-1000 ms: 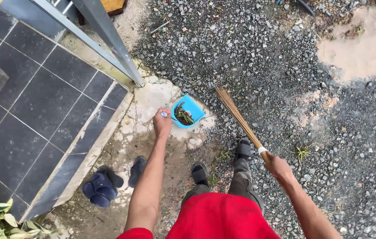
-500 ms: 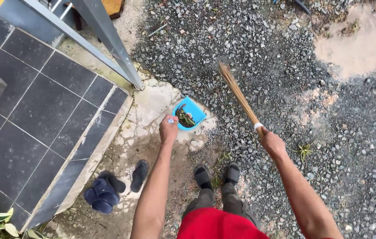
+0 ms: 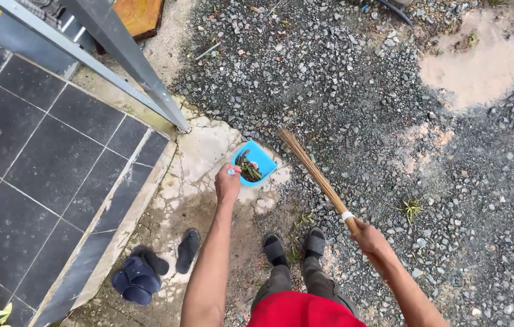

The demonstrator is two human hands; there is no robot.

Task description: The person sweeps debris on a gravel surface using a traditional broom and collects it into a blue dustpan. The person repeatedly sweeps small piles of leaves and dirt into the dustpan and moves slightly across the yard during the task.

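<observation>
The left hand [image 3: 228, 183] gripped the blue dustpan [image 3: 255, 162], holding swept leaves over the pale concrete patch [image 3: 205, 151]; the right hand [image 3: 370, 239] clutched the broom [image 3: 317, 178], bristles raised off the gravel [image 3: 360, 79]; seemingly mid-collection, needing a level carry.

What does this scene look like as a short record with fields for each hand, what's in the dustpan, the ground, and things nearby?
Left hand: grips the handle of a blue dustpan, held low over a pale concrete patch.
Right hand: holds a stick broom, bristle end pointing toward the dustpan.
Dustpan contents: leaves and plant debris.
Ground: grey gravel ahead and right, dark tiled floor left.
Nearby: dark sandals by the tile edge, a slanted metal post.
Feet: in black sandals.
</observation>
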